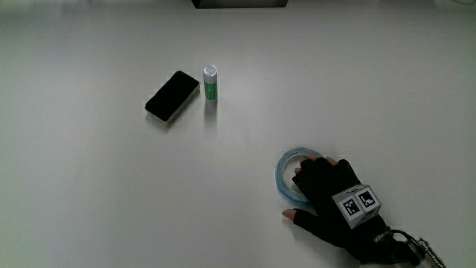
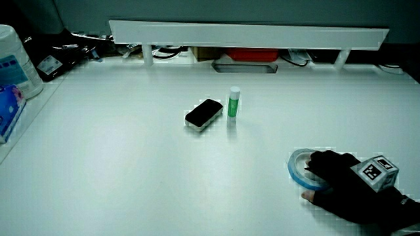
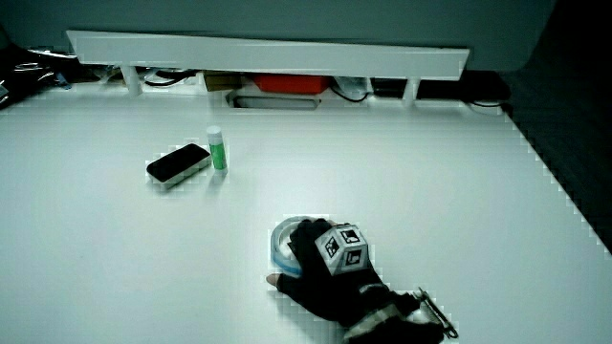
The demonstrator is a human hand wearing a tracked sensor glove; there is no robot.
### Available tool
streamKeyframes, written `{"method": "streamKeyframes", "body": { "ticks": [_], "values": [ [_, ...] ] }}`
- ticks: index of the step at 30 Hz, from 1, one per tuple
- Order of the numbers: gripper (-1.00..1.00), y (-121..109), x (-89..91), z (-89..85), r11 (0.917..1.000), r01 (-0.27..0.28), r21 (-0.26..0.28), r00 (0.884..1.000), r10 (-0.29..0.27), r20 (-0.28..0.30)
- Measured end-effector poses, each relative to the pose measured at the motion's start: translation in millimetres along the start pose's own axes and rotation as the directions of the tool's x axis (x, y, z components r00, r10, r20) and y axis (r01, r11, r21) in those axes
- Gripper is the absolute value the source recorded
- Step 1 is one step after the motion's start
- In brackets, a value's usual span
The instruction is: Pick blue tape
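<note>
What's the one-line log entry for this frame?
phase: grasping | hand: on blue tape, fingers over ring | tape: flat on table | phone, green tube: untouched, farther from person

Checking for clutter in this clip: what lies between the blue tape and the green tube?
Nothing: bare table separates the blue tape, under the hand, from the green tube. The main view shows it; both side views agree.
</note>
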Motion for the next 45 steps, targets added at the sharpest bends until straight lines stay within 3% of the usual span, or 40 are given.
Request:
{"method": "streamKeyframes", "body": {
  "ticks": [10,20,28,34,39,45],
  "values": [
    [0.64,-1.2,-0.3,1.8,0.9972,-0.033,0.068,0.999,0.036,-0.038],
    [1.00,-3.3,0.0,0.8,0.9920,-0.039,0.120,0.999,0.043,-0.030],
    [1.00,-5.3,1.0,-0.1,0.9901,-0.039,0.135,0.998,0.044,-0.035],
    [1.00,-7.6,-3.3,8.5,0.9883,-0.043,0.146,0.998,0.049,-0.039],
    [1.00,-9.8,-15.8,26.7,0.9783,-0.082,0.190,0.996,0.089,-0.029],
    [1.00,-4.2,-35.3,46.2,0.9576,-0.158,0.240,0.987,0.161,0.007]
  ]
}}
